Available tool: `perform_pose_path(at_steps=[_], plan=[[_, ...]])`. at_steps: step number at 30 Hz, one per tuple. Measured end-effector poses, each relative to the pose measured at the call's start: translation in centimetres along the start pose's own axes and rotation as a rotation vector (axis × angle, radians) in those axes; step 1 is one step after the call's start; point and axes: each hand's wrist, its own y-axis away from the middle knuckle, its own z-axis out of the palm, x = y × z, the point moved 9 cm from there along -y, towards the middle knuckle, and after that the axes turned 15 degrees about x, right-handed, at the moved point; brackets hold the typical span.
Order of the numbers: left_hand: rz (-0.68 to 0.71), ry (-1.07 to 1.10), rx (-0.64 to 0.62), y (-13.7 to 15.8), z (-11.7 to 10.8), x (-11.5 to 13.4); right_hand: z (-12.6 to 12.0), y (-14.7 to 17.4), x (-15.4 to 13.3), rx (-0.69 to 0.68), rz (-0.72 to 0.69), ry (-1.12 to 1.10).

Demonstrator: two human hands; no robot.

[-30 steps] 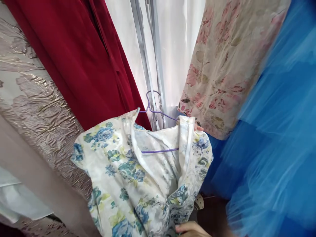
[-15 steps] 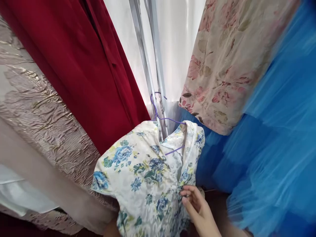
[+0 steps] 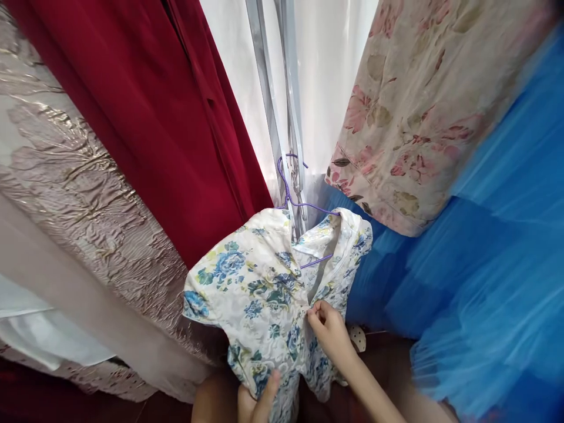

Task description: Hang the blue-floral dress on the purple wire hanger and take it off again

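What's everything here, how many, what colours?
shirt: one, blue-flowered white, middle
hanger: one, purple, in shirt
poles: two-plus, grey, behind hanger
curtain: one, white, behind poles
drape: one, red, upper left
shiny cloth: one, pinkish, left
sheer cloth: one, pale, lower left
sheet: one, white, lower left
flowery cloth: one, beige, upper right
net cloth: one, blue, right
dotted thing: one, pale, below net cloth
floor: one, dark, bottom
left hand: one, on shirt
right hand: one, pinching shirt
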Motion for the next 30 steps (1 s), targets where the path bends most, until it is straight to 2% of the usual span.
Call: perform_pose_path(at_steps=[2,4,5,6,7,9,11,12,15,20,23,30], plan=[[0.103,0.009,0.137,-1.8,-0.7,-0.1,-0.3,0.6,0.5,-0.012,0.025,-0.029],[0.363,0.008,0.297,-2.2,-1.6,1.3,-0.9,1.7,0.8,-0.031,0.065,-0.074],[0.497,-0.008,0.333,-1.8,-1.6,2.1,-1.2,2.4,0.9,-0.041,0.085,-0.102],[0.612,-0.041,0.301,-1.0,-0.9,2.8,-1.4,3.1,0.8,-0.051,0.105,-0.131],[0.697,-0.088,0.196,-0.1,0.5,3.3,-1.7,3.7,0.6,-0.063,0.123,-0.162],[0.769,-0.170,-0.094,2.1,4.2,3.4,-2.0,4.8,0.0,-0.097,0.148,-0.222],[0.774,-0.192,-0.277,4.2,7.0,3.2,-2.2,5.6,-0.6,-0.125,0.170,-0.260],[0.762,-0.189,-0.305,4.9,7.9,3.2,-2.3,5.9,-0.7,-0.138,0.185,-0.270],[0.706,-0.171,-0.285,5.4,9.2,3.2,-2.5,6.5,-0.6,-0.160,0.248,-0.297],[0.557,-0.142,-0.400,6.0,9.8,2.4,-2.7,6.4,-1.3,-0.139,0.328,-0.403],[0.480,-0.085,-0.431,6.8,9.3,2.2,-2.9,5.1,-4.1,-0.121,0.315,-0.474],[0.470,-0.123,-0.328,6.8,6.8,2.0,-3.3,-0.8,-14.1,-0.034,0.123,-0.596]])
